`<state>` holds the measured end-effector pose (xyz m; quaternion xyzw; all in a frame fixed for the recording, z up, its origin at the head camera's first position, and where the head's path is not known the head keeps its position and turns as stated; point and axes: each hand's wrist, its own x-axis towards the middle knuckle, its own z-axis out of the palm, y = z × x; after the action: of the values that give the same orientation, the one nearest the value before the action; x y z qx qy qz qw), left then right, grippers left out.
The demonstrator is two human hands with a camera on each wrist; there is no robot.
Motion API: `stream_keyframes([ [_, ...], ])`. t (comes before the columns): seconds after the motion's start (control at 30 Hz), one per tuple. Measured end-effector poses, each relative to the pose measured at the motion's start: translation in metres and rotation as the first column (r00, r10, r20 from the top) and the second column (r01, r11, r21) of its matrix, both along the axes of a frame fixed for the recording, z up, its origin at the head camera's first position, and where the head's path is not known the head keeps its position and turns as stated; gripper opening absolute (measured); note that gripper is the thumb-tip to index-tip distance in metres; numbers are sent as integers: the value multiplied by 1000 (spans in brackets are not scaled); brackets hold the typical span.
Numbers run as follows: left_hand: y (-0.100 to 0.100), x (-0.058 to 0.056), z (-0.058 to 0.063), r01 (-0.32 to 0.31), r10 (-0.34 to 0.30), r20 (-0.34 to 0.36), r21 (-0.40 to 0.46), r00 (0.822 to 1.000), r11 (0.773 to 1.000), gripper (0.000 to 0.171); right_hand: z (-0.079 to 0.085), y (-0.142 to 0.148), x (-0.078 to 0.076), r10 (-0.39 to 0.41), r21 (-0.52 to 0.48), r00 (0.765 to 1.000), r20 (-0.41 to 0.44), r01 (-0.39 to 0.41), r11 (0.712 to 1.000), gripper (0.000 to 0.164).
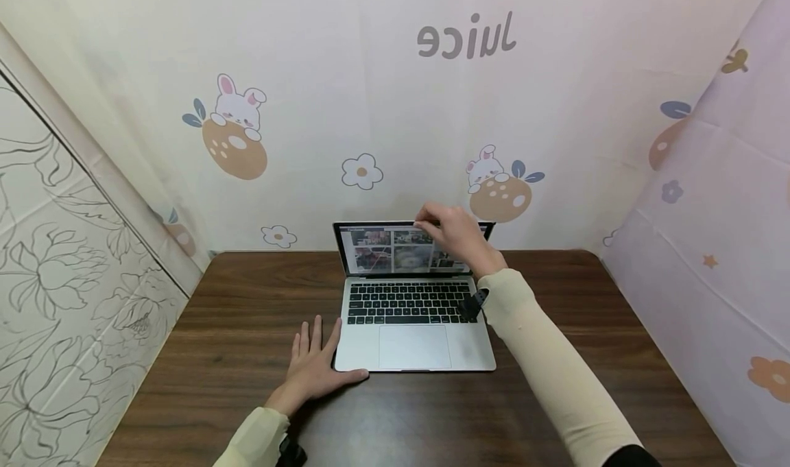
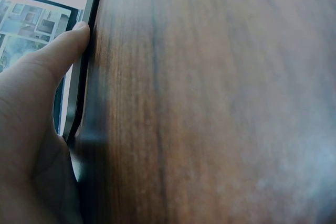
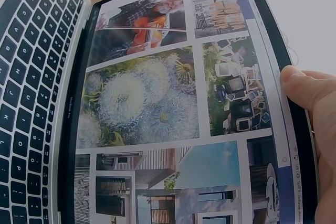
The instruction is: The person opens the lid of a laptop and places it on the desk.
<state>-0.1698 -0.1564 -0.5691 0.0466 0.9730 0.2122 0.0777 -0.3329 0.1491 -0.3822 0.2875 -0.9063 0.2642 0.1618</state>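
Note:
A silver laptop (image 1: 415,349) stands open on the brown table, its lit screen (image 1: 395,251) showing a grid of pictures. At the top edge of that screen, my right hand (image 1: 455,235) pinches the lid, thumb on the front; the fingers behind are mostly hidden in the right wrist view. My left hand (image 1: 315,365) lies spread at the laptop's front left corner. Its thumb (image 2: 71,43) rests along the front edge, while the other fingers stretch over the table beside the base. The keyboard (image 3: 34,72) fills the left side of the right wrist view.
The dark wooden table (image 1: 234,330) reaches back to a pale curtain (image 1: 308,110) printed with rabbits and flowers. More patterned cloth (image 1: 710,247) hangs on the right, and a panel with line-drawn flowers (image 1: 55,302) stands on the left.

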Motion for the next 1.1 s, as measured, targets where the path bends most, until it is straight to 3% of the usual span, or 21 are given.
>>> stream_keyframes([
  [0.37, -1, 0, -1, -8, 8, 4, 5, 1000, 1000, 129, 1, -1, -5, -5, 2, 1000, 23, 5, 1000, 10],
  [0.7, 1, 0, 5, -1, 1, 25, -9, 1000, 1000, 127, 0, -1, -12, -17, 10, 1000, 22, 17, 1000, 10],
  [1.1, 0, 1, 3, -1, 1, -16, 16, 1000, 1000, 127, 1, -3, -14, -10, 6, 1000, 22, 10, 1000, 8],
])
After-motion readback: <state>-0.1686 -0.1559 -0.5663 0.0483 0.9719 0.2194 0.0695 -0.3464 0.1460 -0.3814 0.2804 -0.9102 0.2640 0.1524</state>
